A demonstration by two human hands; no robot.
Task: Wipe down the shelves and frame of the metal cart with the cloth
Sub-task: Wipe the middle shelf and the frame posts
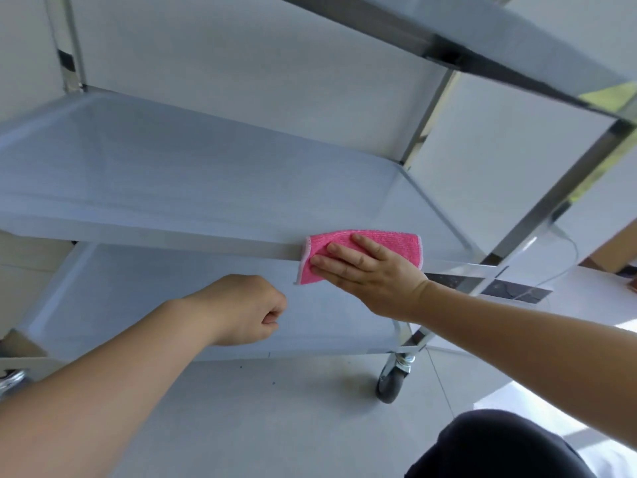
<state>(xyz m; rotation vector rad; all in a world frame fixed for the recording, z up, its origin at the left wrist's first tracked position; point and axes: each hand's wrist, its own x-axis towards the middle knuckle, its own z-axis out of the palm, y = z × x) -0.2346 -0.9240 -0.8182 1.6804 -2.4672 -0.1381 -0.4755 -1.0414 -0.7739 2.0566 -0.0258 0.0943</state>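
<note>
Head view: the right hand (362, 270) presses flat-fingered on the pink cloth (362, 251), draped over the middle shelf's (206, 181) front edge near its right corner; left hand (246, 308) curled, empty. Bottom shelf (172, 305) and frame (551, 198) probably remain.

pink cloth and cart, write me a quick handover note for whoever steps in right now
Right hand: flat, fingers straight, pressing the pink cloth over the front lip of the middle shelf, near its right end.
Left hand: curled in a fist, holding nothing, in front of the bottom shelf.
Done: cannot tell which surfaces have been wiped.
Left: at least the lip's left stretch; check the other shelves and the frame posts.
</note>
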